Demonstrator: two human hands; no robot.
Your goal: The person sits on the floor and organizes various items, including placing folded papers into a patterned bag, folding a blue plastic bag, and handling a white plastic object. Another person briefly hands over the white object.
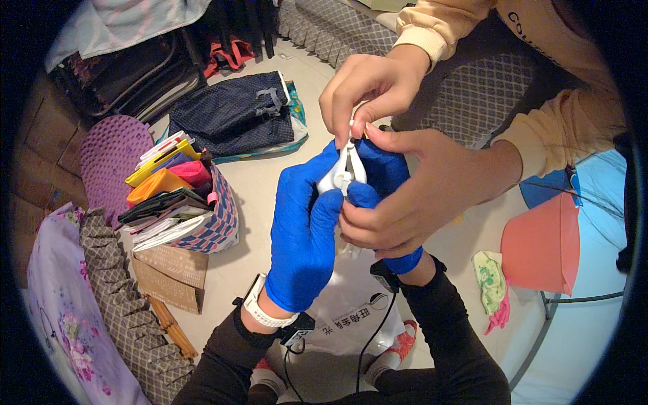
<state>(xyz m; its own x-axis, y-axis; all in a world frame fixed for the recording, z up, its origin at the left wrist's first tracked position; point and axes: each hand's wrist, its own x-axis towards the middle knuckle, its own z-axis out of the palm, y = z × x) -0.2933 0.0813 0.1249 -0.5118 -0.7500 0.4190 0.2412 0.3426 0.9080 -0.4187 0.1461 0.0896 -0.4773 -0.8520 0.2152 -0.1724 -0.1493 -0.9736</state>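
Note:
A small white plastic clip-like object (346, 174) is held up at the middle of the view. My left hand (306, 228), in a blue glove, grips its left side between thumb and fingers. My right hand (385, 172), also blue-gloved, has its thumb at the lower right of the object; much of this hand is hidden behind another person's hand. That person's one hand (374, 91) pinches the narrow top end of the white object. The person's other hand (425, 187) reaches across my right hand. Below hangs or lies a white plastic bag (349, 304) with printed writing.
At left, a patterned fabric basket (223, 217) holds several folded bags, beside a purple perforated mat (114, 157). Dark dotted fabric (230, 114) lies on the floor farther off. On the right are a coral-coloured bucket (541, 248) and a light-green cloth (488, 278).

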